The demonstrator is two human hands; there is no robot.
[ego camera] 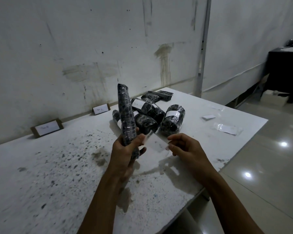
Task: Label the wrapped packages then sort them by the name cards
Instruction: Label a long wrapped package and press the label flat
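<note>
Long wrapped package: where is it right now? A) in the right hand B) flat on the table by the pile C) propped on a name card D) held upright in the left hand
D: the left hand grips the lower end of the long wrapped package, which stands nearly upright above the table, while the right hand pinches a white label.

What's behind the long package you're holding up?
The pile of wrapped packages on the table. The long package covers part of the leftmost one, so its label isn't readable.
</note>
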